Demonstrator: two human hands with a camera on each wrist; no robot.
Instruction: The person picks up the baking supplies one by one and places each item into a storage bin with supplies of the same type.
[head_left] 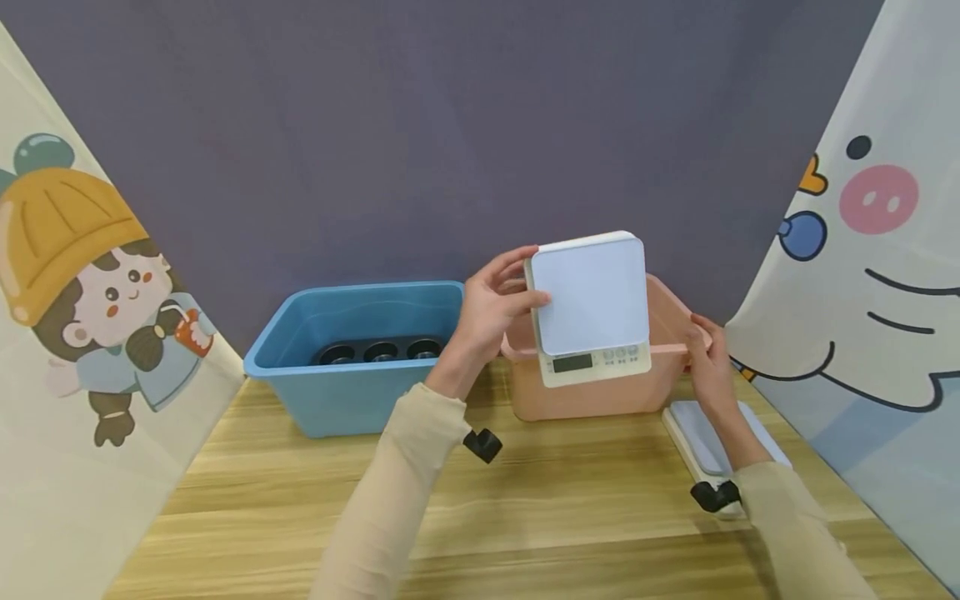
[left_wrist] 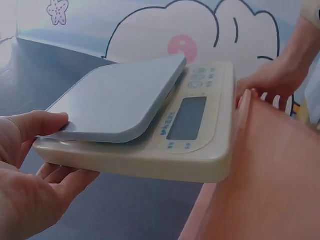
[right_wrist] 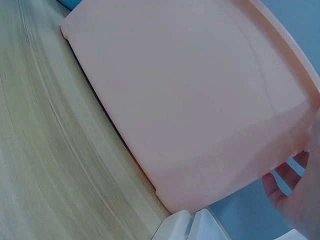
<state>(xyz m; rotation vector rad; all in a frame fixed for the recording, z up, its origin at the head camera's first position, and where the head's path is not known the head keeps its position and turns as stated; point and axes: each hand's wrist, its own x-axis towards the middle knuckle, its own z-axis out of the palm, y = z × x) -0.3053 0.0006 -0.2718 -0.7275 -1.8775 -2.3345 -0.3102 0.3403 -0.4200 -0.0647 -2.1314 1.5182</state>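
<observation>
Left hand (head_left: 491, 304): is pinching the kitchen scale (head_left: 590, 296) by its left edge, thumb lying on the white platform and fingers reaching underneath — only partly closed, with the scale's thickness filling the gap. Gripping it by one edge is probably leaving the rest of the flat body free of the wrist.
Right hand (head_left: 708, 354): is holding the pink bin (head_left: 592, 404) by the rim at its right end, fingers curling round it; this is likely steadying the bin while the other hand is bearing the scale.
Scale's place: is being held in the air at the pink bin's opening, overlapping the near rim in the head view and hiding much of the inside; whether it is touching the rim, I cannot tell.
Display end: is pointing toward the person and downward in the head view, the platform facing the head camera.
Long axis: is running from the display end up to the far edge, leaning slightly off vertical in that view.
Second scale (head_left: 701, 442): is lying on the tabletop (head_left: 525, 533) to the right of the pink bin, slanting away from the person — the right forearm is hiding part of it.
Blue bin (head_left: 345, 404): is standing left of the pink one, a dark muffin tray (head_left: 358, 354) resting inside, its round cups facing upward.
</observation>
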